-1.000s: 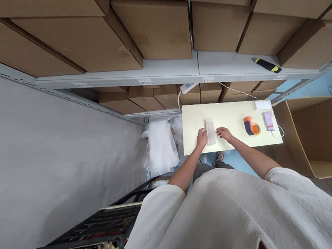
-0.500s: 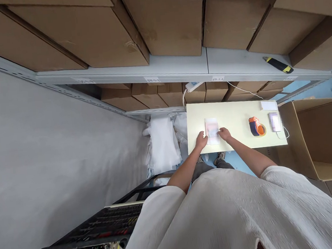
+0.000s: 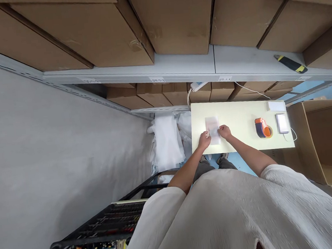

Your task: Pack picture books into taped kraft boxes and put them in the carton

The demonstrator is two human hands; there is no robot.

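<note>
A small flat rectangular packet (image 3: 212,123), pale pink under a cloudy translucent wrapping, lies on the cream tabletop (image 3: 239,129). My left hand (image 3: 204,140) grips its lower left edge, with thumb and fingers closed at the wrapping. Opposite it, my right hand (image 3: 224,131) pinches the right edge, fingers bent together. What is inside the wrapping cannot be made out clearly. Farther right on the same table stands an orange and dark blue tape dispenser (image 3: 262,127) holding a roll of tape.
A phone (image 3: 282,123) on a white cable and a white box (image 3: 276,106) lie at the table's right end. Beside it stands an open carton (image 3: 311,138). White plastic sheets (image 3: 168,144) are piled on the left. A shelf (image 3: 184,66) carries cartons and a utility knife (image 3: 291,64).
My left hand has moved inward onto the packet's left edge, its fingers more closed. The packet's pink face looks paler under the wrapping. The whole view has shifted slightly.
</note>
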